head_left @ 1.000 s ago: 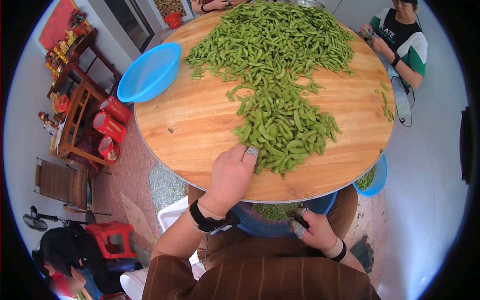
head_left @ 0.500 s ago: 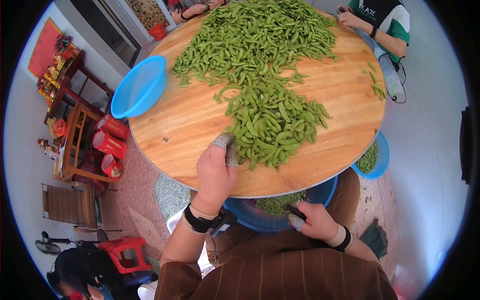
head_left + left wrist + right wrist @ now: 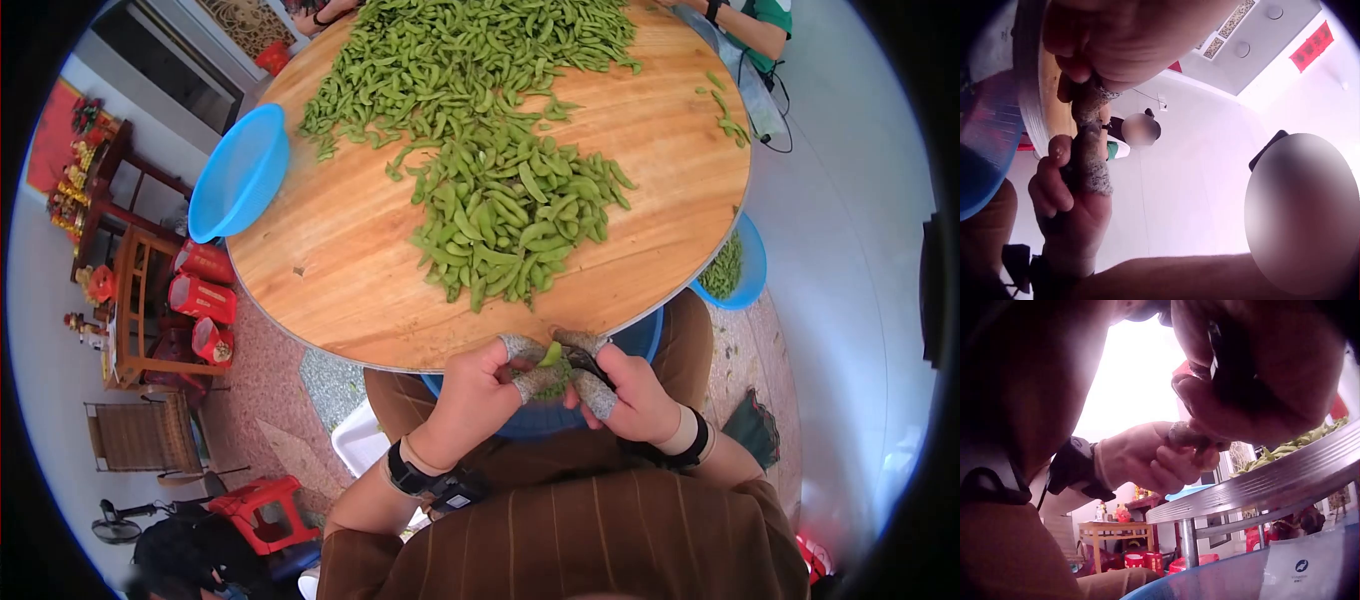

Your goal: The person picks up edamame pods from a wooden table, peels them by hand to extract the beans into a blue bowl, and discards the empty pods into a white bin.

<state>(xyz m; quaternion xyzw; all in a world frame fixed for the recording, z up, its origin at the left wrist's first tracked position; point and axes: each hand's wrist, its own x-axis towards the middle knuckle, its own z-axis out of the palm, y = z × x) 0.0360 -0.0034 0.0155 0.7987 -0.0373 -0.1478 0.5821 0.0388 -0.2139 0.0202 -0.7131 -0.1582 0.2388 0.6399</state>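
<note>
Both hands meet just off the near edge of the round wooden table [image 3: 340, 300]. The left hand [image 3: 470, 395] pinches a green bean pod [image 3: 552, 353] between its thumb and index finger, which wear grey finger covers. Opposite it, the right hand [image 3: 642, 395], its thumb and index finger covered likewise, grips a small black tool [image 3: 582, 360] close against the pod. The tool's kind is hidden by the fingers. Under the hands is a blue basin [image 3: 648, 340] with green beans in it. A small heap of pods [image 3: 510, 215] lies on the table ahead.
A larger pile of pods [image 3: 470, 70] covers the table's far part. A light blue bowl [image 3: 240, 175] sits at the left rim. Right of the table is another blue basin [image 3: 750, 285] holding green pieces. Other people sit around; a red stool [image 3: 262, 515] stands at lower left.
The left hand has left the pod heap and come down and right to the right hand, carrying a pod. The right hand has risen slightly with its black tool. The head view has shifted.
</note>
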